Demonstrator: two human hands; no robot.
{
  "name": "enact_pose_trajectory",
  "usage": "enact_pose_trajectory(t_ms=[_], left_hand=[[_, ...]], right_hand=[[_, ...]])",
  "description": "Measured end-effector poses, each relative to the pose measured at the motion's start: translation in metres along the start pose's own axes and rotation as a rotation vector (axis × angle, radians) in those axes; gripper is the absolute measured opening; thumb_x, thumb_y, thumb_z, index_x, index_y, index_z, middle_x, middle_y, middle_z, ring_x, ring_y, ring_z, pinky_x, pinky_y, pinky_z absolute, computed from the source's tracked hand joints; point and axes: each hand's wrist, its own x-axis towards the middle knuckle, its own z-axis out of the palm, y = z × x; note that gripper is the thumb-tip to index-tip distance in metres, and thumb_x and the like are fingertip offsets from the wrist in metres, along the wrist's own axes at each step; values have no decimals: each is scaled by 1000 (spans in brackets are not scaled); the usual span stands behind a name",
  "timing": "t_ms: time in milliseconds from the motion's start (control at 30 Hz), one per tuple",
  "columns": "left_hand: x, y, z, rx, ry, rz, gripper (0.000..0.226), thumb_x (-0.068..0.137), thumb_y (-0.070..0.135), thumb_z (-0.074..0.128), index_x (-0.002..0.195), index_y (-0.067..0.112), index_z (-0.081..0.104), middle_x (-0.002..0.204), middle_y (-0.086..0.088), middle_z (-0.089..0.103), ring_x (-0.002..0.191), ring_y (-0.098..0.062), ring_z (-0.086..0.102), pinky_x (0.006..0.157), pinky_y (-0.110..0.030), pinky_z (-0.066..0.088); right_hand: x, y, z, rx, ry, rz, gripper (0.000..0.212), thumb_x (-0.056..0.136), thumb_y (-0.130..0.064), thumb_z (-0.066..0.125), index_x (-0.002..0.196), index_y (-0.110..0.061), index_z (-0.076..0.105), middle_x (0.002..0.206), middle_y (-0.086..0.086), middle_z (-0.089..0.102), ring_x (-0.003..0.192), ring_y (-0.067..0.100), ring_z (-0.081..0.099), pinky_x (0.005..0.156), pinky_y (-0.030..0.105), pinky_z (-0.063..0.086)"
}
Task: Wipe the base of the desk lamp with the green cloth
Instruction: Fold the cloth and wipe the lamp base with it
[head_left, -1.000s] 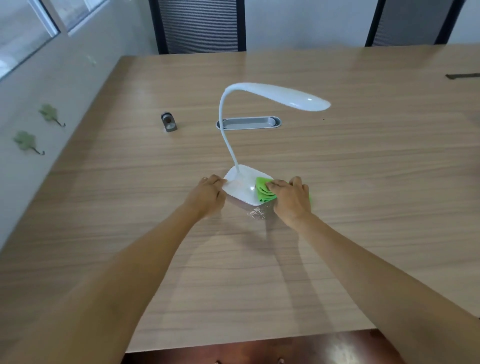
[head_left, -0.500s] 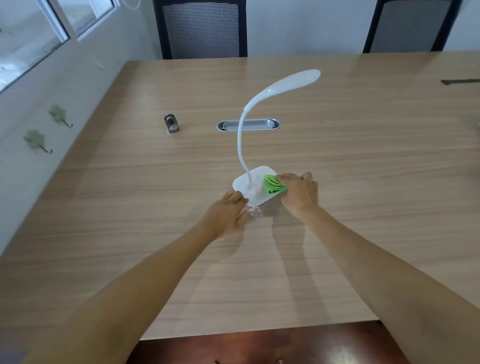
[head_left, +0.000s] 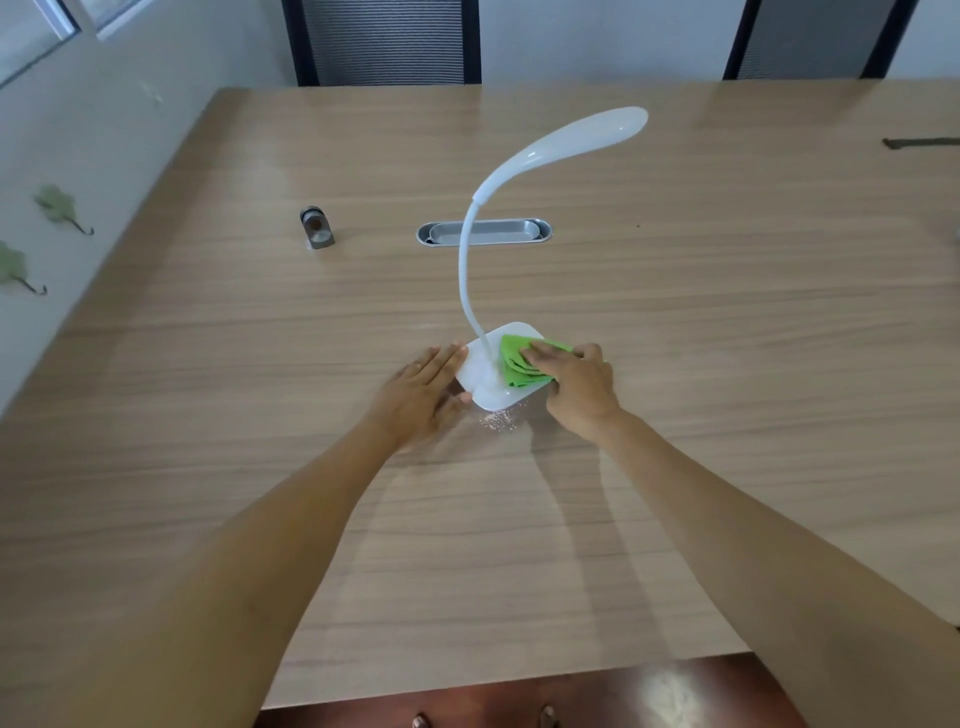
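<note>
A white desk lamp stands mid-table, its square base (head_left: 488, 387) flat on the wood and its curved neck (head_left: 467, 270) rising to a head (head_left: 587, 135) that points to the back right. My right hand (head_left: 574, 387) presses a folded green cloth (head_left: 517, 364) onto the right half of the base. My left hand (head_left: 423, 392) lies flat on the table with fingers extended, touching the base's left edge. The cloth's right part is hidden under my fingers.
The wooden table (head_left: 727, 338) has a metal cable slot (head_left: 485, 232) behind the lamp and a small metal cylinder (head_left: 316, 227) to the back left. A dark strip (head_left: 919, 142) lies at the far right. Two chairs (head_left: 387, 41) stand behind. Small white specks (head_left: 498, 418) lie before the base.
The lamp has been turned so its head swung from pointing right to pointing back right. My left hand shifted from gripping the base's left corner to lying flat beside it; the cloth slid further onto the base.
</note>
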Motion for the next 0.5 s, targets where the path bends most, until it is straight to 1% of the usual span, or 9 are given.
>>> enact_pose_trajectory(t_ms=[67,100,167,200,233,367,433,500], left_hand=[[0,1,2,-2,22,6,94,79,74,-7,148,16,20,157,-3,28,146,-22,25,119,-41,27],[0,0,2,0,29,9,94,79,74,-7,148,16,20,157,-3,28,146,-21,25,119,-41,28],[1,0,0,5,42,22,96,78,74,-8,148,16,21,156,-3,28,146,-22,25,120,-40,25],[0,0,-1,5,42,25,98,77,74,-9,148,15,21,156,-4,28,146,-23,25,121,-39,24],[0,0,-3,6,42,31,99,75,75,-10,148,15,21,157,-4,28,146,-24,24,121,-38,23],[1,1,-5,14,44,44,101,76,75,-10,147,13,24,155,-6,31,144,-26,28,120,-40,26],[2,0,-5,15,26,40,101,75,75,-11,147,12,24,155,-7,30,144,-26,27,120,-40,26],[2,0,-5,18,20,38,103,74,76,-12,147,13,23,156,-7,30,145,-26,27,120,-40,26]], right_hand=[[-13,4,1,-20,17,-71,64,79,4,43,131,-32,49,145,-16,42,112,32,38,96,42,36],[-22,7,2,-15,43,-131,64,76,5,43,128,-31,52,142,-14,47,108,34,41,94,44,40],[-40,13,5,-28,93,-286,62,69,5,43,119,-28,61,132,-10,59,94,37,48,82,47,48],[-48,15,7,-46,115,-341,61,66,3,43,115,-27,64,127,-9,63,88,37,51,76,46,49],[-53,16,7,-48,139,-358,61,64,3,42,112,-26,65,125,-8,65,85,37,52,73,45,48],[-34,6,-7,57,284,-196,61,63,3,41,111,-26,66,123,-8,66,90,37,51,79,44,47],[-18,-1,-7,60,260,-136,60,68,3,42,114,-27,64,126,-9,63,96,37,49,85,46,47],[-13,-7,0,43,182,-111,57,73,5,46,117,-28,62,132,-10,59,103,37,45,90,46,44]])
